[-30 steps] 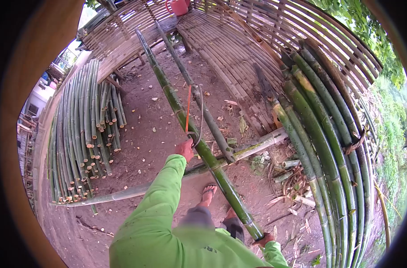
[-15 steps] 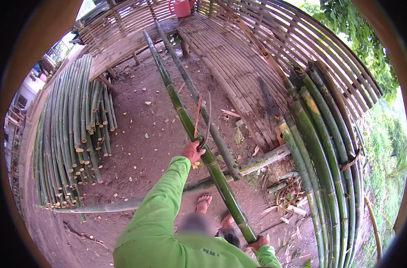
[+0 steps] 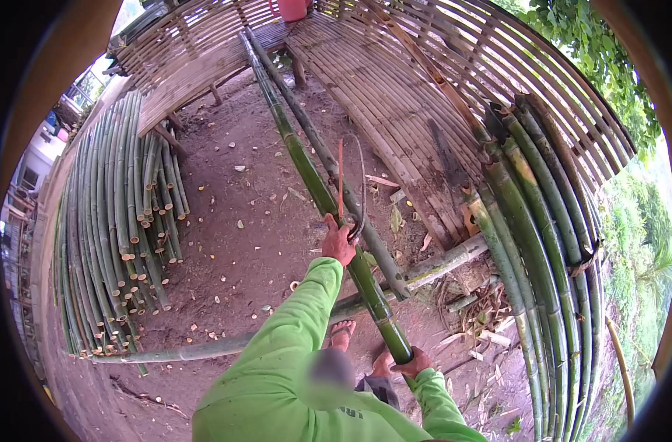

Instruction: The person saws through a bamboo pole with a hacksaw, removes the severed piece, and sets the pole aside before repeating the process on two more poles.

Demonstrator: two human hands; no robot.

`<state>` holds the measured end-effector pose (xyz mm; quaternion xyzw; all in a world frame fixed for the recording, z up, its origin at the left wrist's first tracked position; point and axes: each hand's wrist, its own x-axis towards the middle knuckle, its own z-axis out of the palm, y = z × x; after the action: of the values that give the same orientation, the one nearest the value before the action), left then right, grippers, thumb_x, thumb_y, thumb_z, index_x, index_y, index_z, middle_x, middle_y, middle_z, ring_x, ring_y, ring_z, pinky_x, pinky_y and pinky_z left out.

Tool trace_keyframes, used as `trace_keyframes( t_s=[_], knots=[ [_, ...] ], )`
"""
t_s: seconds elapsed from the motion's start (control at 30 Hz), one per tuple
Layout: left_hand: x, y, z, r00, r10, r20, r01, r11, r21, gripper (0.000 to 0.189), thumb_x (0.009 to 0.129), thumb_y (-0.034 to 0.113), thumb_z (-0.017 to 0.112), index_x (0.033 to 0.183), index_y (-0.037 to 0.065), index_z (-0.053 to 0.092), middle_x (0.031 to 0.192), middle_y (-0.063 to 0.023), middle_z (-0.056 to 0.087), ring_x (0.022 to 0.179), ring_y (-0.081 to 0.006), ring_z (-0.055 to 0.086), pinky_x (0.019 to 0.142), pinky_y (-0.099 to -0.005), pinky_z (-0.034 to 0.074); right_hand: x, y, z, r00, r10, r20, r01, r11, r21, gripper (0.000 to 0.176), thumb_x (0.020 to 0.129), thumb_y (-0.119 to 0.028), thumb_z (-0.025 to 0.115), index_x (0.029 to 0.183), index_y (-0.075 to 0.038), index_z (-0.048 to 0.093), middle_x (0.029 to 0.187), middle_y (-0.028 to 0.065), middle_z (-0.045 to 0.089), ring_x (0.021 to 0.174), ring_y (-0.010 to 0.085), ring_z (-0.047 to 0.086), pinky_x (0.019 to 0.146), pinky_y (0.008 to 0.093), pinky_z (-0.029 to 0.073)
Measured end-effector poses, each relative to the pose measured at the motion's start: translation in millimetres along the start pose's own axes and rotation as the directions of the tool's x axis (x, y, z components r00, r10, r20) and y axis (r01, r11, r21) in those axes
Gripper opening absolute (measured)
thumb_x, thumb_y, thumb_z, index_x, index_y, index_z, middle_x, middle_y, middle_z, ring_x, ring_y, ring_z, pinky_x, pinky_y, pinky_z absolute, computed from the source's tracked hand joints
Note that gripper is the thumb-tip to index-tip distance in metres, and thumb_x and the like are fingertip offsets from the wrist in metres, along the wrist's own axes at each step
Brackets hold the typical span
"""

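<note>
A long green bamboo pole [image 3: 303, 162] runs from the far bench down toward my body. My left hand [image 3: 339, 240] is closed on what looks like a bow saw [image 3: 362, 180], with a curved dark frame and a straight orange-brown blade pointing away from me. That same hand rests against the pole; its exact grip is partly hidden. Nearer to me, my right hand [image 3: 414, 364] wraps round the pole's near end. A second, duller bamboo pole [image 3: 365, 239] lies just right of the first. Both cross over a bamboo log [image 3: 443, 267] lying crosswise.
Cut bamboo poles [image 3: 115, 214] are stacked at left. Thicker poles [image 3: 531, 243] lean at right against a slatted bamboo bench [image 3: 380, 110]. A red container [image 3: 292, 9] stands on the far seat. Shavings and offcuts [image 3: 483, 324] litter the ground near my feet.
My left hand and the saw have moved right, and the saw is more upright. My right hand and the pole's near end are farther from my body, with the pole pushed forward.
</note>
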<state>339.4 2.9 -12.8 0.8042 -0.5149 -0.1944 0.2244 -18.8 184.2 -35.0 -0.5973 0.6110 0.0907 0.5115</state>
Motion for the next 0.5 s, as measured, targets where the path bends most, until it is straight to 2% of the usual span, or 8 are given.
trace_keyframes(
  t_s=[0.13, 0.23, 0.3, 0.37, 0.43, 0.5],
  knots=[
    [7, 1, 8, 1.0, -0.01, 0.008, 0.01, 1.0, 0.022, 0.031, 0.072, 0.018, 0.073, 0.098, 0.008, 0.059, 0.143, -0.0354, 0.019, 0.094, -0.0445, 0.06, 0.082, -0.0465, 0.05, -5, 6, -3, 0.998, -0.052, 0.032, 0.049, 0.996, 0.069, 0.079, 0.046, -0.037, 0.087, 0.112, -0.002, 0.059, 0.095, 0.0134, 0.067, 0.088, 0.0245, 0.064, 0.081, 0.0351, 0.05],
    [9, 4, 9, 0.999, 0.038, 0.006, -0.038, 0.998, 0.051, 0.028, 0.074, 0.02, 0.071, 0.094, 0.005, 0.057, 0.142, -0.0359, 0.019, 0.091, -0.0447, 0.061, 0.079, -0.047, 0.051, -28, 17, -9, 0.981, -0.17, -0.089, 0.188, 0.947, 0.262, 0.084, 0.048, -0.037, 0.088, 0.117, -0.002, 0.056, 0.096, 0.0126, 0.067, 0.089, 0.0228, 0.064, 0.082, 0.0344, 0.05],
    [12, 11, 9, 0.998, 0.063, 0.008, -0.064, 0.989, 0.136, 0.029, 0.075, 0.021, 0.071, 0.094, 0.005, 0.056, 0.141, -0.0363, 0.021, 0.091, -0.0449, 0.061, 0.079, -0.0476, 0.051, -51, 57, -10, 0.998, 0.01, 0.06, -0.027, 0.958, 0.286, 0.089, 0.049, -0.038, 0.088, 0.122, -0.002, 0.052, 0.099, 0.0123, 0.066, 0.091, 0.0232, 0.064, 0.083, 0.0341, 0.05],
    [14, 12, 12, 0.997, 0.082, -0.007, -0.08, 0.983, 0.168, 0.029, 0.075, 0.021, 0.071, 0.094, 0.005, 0.057, 0.141, -0.0363, 0.022, 0.092, -0.0454, 0.06, 0.079, -0.0479, 0.051, -77, 139, 15, 0.996, 0.043, 0.073, -0.038, 0.996, -0.08, 0.084, 0.049, -0.039, 0.088, 0.117, -0.002, 0.056, 0.099, 0.0128, 0.067, 0.09, 0.0232, 0.064, 0.083, 0.0345, 0.05],
    [16, 13, 13, 0.996, 0.093, -0.013, -0.089, 0.981, 0.172, 0.029, 0.075, 0.021, 0.071, 0.095, 0.006, 0.057, 0.141, -0.0365, 0.022, 0.092, -0.0457, 0.06, 0.08, -0.0481, 0.051, -109, 139, -2, 0.946, 0.287, 0.151, -0.247, 0.94, -0.237, 0.077, 0.047, -0.039, 0.088, 0.108, -0.001, 0.061, 0.095, 0.0143, 0.068, 0.088, 0.0234, 0.065, 0.082, 0.0352, 0.051],
    [15, 10, 12, 0.996, 0.09, -0.003, -0.088, 0.985, 0.147, 0.029, 0.075, 0.021, 0.071, 0.095, 0.006, 0.057, 0.14, -0.0369, 0.022, 0.093, -0.0459, 0.06, 0.081, -0.0482, 0.051, -118, 113, -11, 0.937, 0.338, 0.093, -0.322, 0.935, -0.148, 0.073, 0.046, -0.039, 0.088, 0.103, -0.002, 0.064, 0.092, 0.0147, 0.068, 0.086, 0.0238, 0.066, 0.082, 0.0354, 0.051]
  ],
)
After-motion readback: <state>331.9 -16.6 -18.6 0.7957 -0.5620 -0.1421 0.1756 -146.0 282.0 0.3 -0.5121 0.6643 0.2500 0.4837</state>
